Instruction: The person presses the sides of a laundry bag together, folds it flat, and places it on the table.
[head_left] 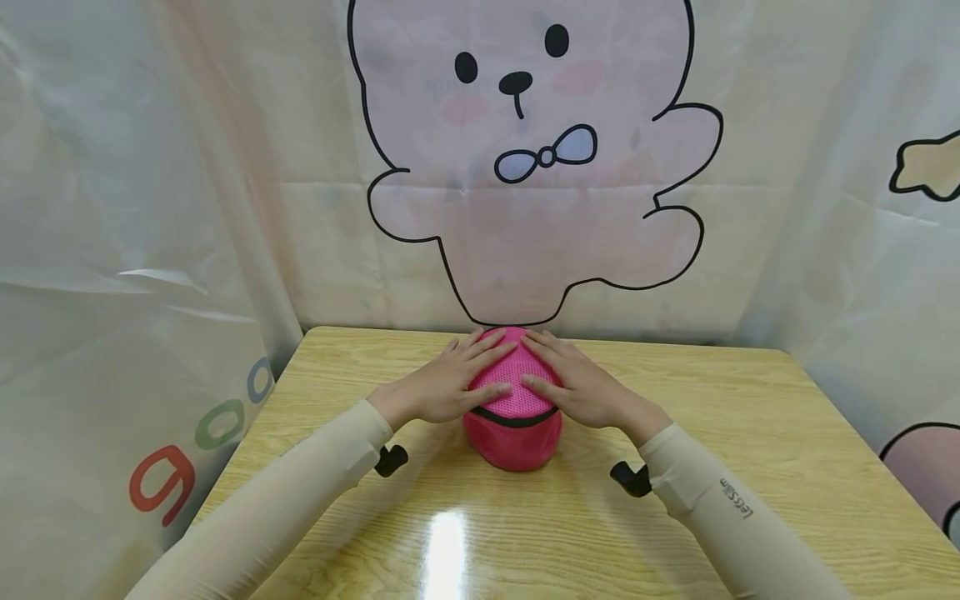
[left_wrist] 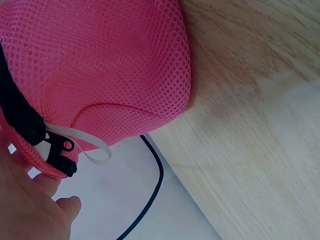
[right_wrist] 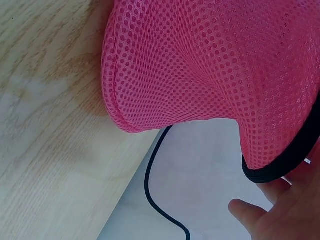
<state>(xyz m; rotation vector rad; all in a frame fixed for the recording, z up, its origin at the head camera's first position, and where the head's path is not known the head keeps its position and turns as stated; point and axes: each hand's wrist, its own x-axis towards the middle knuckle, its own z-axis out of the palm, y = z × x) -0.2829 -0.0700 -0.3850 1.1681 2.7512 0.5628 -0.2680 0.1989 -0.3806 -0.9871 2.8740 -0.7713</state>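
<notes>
A round pink mesh laundry bag (head_left: 513,446) stands on the wooden table, close to its far edge. A black zipper band (head_left: 513,422) runs around its middle. My left hand (head_left: 442,383) rests on the upper left side of the bag, fingers extended over the top. From the other side, my right hand (head_left: 588,387) lies on the upper right with its fingers also extended. The pink mesh shows between both hands' fingertips. The left wrist view shows the black zipper end (left_wrist: 61,150) and a thin white loop (left_wrist: 92,140) near the left hand.
Wood-grain table (head_left: 360,367) lies under the bag, with a bright reflection in front. Behind it hangs a light curtain (head_left: 322,250) printed with a cartoon bear; more curtain encloses both sides. Black wrist camera mounts (head_left: 630,479) stick out below the sleeves.
</notes>
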